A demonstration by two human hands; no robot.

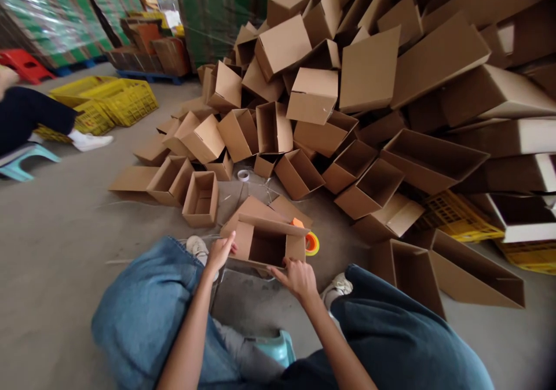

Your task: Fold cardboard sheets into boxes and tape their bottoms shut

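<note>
Between my knees is an open cardboard box point(296, 248), its inside facing up toward me and one flap standing along its far side. My left hand point(221, 252) grips the box's left end, with the thumb outside and some fingers hidden behind the wall. My right hand point(299, 275) holds the near right edge, fingers curled over the rim into the box and thumb stretched along the near wall. Just right of the box is an orange and yellow tape dispenser point(311, 243), partly hidden behind it. A flat piece of cardboard point(290, 209) lies beyond the box.
A large heap of open cardboard boxes point(282, 45) rises ahead and to the right. A white tape roll point(243, 175) lies on the floor. Yellow crates point(130, 101) stand at left near a seated person's leg point(37, 112). A small box point(201, 199) stands ahead-left.
</note>
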